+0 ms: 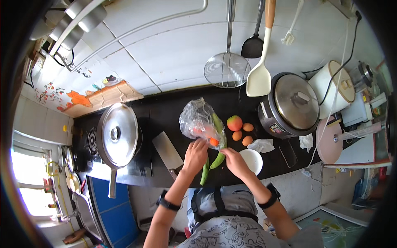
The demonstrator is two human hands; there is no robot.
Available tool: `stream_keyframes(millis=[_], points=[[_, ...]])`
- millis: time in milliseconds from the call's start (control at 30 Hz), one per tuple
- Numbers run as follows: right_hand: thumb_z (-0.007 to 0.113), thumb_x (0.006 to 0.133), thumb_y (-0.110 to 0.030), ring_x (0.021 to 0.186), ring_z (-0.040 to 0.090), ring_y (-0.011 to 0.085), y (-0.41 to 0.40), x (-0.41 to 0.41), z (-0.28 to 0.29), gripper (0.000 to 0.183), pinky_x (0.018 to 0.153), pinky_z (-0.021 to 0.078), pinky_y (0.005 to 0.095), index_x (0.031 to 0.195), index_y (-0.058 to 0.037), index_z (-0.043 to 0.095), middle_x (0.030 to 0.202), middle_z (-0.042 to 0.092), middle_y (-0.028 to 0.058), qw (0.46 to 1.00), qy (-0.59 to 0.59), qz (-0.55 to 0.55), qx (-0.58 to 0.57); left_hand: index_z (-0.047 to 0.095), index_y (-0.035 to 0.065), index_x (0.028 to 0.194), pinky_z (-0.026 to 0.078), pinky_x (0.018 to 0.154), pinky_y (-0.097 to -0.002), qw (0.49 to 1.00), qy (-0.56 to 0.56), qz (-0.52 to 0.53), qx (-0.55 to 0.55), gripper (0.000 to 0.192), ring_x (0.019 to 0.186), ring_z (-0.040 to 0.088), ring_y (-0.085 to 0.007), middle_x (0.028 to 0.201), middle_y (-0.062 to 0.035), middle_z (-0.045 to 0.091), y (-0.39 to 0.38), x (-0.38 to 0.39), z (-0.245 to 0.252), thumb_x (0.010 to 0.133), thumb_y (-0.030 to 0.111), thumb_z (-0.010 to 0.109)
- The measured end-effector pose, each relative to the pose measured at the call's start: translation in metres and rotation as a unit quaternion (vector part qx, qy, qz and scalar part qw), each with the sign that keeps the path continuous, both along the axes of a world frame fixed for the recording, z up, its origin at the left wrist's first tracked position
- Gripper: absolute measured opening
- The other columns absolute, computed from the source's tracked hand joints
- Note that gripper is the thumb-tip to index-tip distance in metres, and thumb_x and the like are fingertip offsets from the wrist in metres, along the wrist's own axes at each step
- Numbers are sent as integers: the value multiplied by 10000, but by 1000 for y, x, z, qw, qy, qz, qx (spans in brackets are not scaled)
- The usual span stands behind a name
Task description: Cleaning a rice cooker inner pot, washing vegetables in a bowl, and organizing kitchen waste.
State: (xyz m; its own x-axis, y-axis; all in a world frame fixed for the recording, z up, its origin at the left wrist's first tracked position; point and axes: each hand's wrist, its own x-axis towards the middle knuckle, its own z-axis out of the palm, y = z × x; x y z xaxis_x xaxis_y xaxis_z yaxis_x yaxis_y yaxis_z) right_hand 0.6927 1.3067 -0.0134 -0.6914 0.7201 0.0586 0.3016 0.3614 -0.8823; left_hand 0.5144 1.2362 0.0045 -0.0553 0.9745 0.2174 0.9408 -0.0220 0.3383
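A clear plastic bag (195, 116) lies on the black countertop with orange-red produce (214, 141) inside, possibly carrots or tomatoes. My left hand (195, 156) grips the bag's near edge on the left. On the right, the fingers of my right hand (234, 161) pinch the bag's edge beside a long green cucumber (219, 159), whose upper part runs along or inside the bag. Another slim green vegetable (204, 173) pokes out below my left hand. To the right of the bag sit a red tomato (234, 123) and three brown eggs (237, 135).
A cleaver (167, 150) lies left of my hands, near a lidded pan (119, 135). At right are a white bowl (252, 161), crumpled tissue (261, 145), a phone-like dark slab (288, 153) and a rice cooker (294, 104). A strainer (227, 69) and spatula (259, 79) hang behind.
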Motion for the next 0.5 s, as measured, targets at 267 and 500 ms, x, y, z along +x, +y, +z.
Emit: stream_keyframes(millis=[267, 500], points=[[451, 707, 82, 1106, 447, 370, 32, -55, -55, 408, 935, 383, 401, 1114, 66, 456, 1129, 483, 247, 991, -72, 91, 71, 531, 45, 1002, 427, 775, -325, 958, 226, 59, -166, 287, 820, 607, -223, 904, -90, 572, 28, -17, -49, 721, 99, 530], [546, 684, 46, 1076, 411, 431, 48, -61, -69, 457, 937, 360, 440, 1127, 42, 432, 1090, 417, 259, 974, -146, -31, 171, 500, 42, 1114, 475, 490, -363, 920, 261, 70, -284, 361, 632, 633, -197, 841, -76, 620, 30, -19, -62, 766, 133, 531]])
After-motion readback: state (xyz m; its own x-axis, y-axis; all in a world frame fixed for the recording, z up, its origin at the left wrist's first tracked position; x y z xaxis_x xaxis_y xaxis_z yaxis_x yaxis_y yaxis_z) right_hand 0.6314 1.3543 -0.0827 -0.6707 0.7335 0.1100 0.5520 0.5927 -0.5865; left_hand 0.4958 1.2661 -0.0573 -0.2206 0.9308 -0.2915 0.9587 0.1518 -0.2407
